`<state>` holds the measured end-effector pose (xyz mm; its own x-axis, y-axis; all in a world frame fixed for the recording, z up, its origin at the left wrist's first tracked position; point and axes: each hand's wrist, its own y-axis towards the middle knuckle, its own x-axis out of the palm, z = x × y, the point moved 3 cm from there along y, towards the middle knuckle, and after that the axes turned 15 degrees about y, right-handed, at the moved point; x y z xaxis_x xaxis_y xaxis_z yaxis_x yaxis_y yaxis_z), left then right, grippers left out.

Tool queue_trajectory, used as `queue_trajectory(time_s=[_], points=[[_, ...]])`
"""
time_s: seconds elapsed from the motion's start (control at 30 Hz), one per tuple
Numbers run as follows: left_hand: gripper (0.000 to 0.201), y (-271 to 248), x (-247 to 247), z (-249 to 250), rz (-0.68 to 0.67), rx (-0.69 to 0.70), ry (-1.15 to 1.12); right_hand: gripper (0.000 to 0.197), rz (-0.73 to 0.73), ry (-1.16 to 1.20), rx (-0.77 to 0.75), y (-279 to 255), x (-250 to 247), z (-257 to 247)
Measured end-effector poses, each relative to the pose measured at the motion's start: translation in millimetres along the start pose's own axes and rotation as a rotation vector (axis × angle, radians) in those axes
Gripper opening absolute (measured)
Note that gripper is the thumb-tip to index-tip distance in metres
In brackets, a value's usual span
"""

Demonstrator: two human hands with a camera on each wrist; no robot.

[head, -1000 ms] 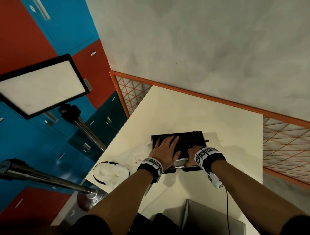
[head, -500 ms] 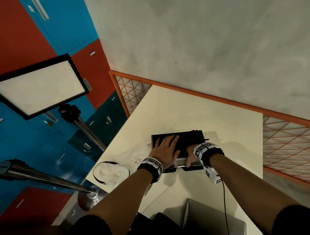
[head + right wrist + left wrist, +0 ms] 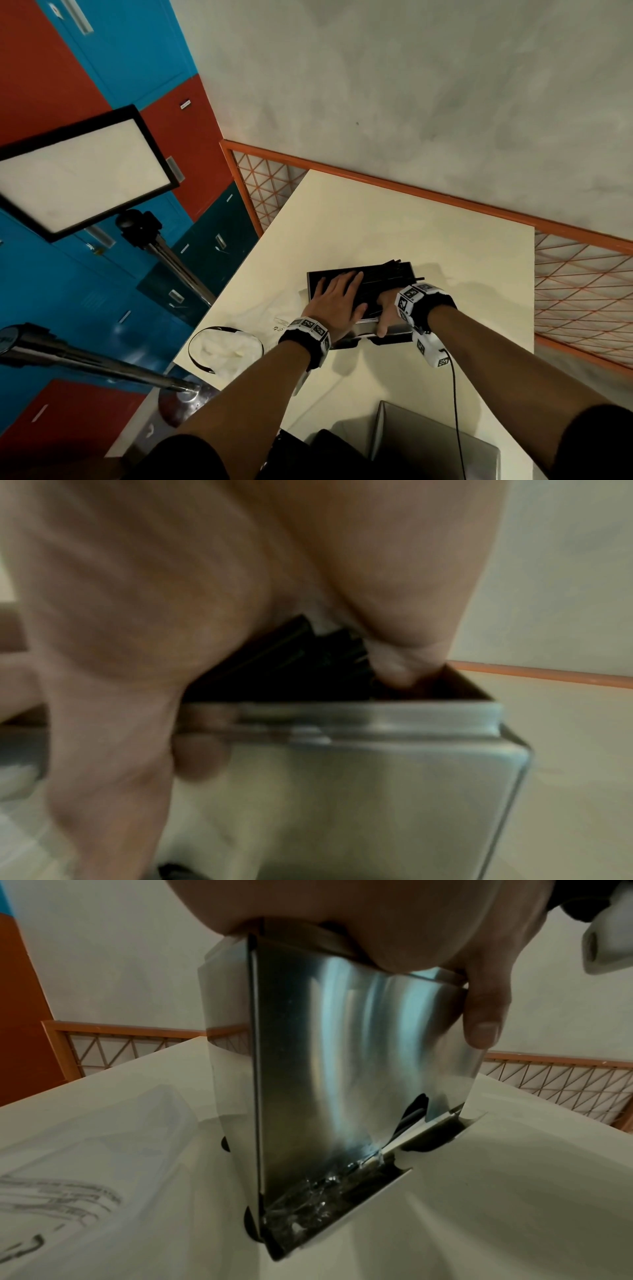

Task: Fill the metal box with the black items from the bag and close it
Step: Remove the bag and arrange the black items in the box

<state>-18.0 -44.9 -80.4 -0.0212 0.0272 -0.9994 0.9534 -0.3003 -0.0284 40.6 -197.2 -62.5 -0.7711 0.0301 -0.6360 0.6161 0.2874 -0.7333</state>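
Note:
The metal box (image 3: pixel 394 335) lies on the pale table (image 3: pixel 428 240), packed with long black items (image 3: pixel 387 275), a few poking past its far right corner. My left hand (image 3: pixel 337 296) rests flat on the black items with straight fingers. My right hand (image 3: pixel 385 310) grips the box's near rim. Its thumb (image 3: pixel 202 756) lies on the outer steel wall (image 3: pixel 359 791), and a fingertip (image 3: pixel 397 666) presses the black items (image 3: pixel 291 669) inside. The left wrist view shows the shiny box wall (image 3: pixel 342 1069) with the right thumb (image 3: pixel 484 1010) on it.
A clear printed plastic bag (image 3: pixel 68 1177) lies flat left of the box. A white bag with a black band (image 3: pixel 227 347) sits at the table's left corner. A grey metal piece (image 3: pixel 431 448) stands at the near edge. An orange mesh fence (image 3: pixel 582 291) borders the table.
My right wrist has shifted slightly forward over the box's near rim, thumb now down on the front wall. The left hand stays flat on the black items.

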Motion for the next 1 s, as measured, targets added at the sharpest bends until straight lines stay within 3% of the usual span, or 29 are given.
queue_trajectory(time_s=[0.17,0.37,0.53,0.67,0.83,1.0], points=[[0.073,-1,-1,-1,-0.002,-0.013,-0.02,0.079,-0.049,-0.073,-0.009,-2,-13,-6],[0.079,-1,-3,-2,-0.023,0.001,-0.038,0.059,-0.105,-0.089,-0.001,-3,-21,-6],[0.086,1,-1,-3,-0.034,0.009,-0.036,0.06,-0.13,-0.114,0.005,-5,-23,-10],[0.093,0,-2,-3,-0.037,0.015,-0.048,0.062,-0.091,-0.143,-0.009,11,-23,-1],[0.102,0,-4,-2,-0.018,0.009,-0.052,0.015,-0.016,-0.198,-0.062,-18,-29,-12],[0.108,0,-3,-2,-0.021,-0.012,-0.052,0.028,0.19,-0.256,-0.159,-38,-23,-16]])
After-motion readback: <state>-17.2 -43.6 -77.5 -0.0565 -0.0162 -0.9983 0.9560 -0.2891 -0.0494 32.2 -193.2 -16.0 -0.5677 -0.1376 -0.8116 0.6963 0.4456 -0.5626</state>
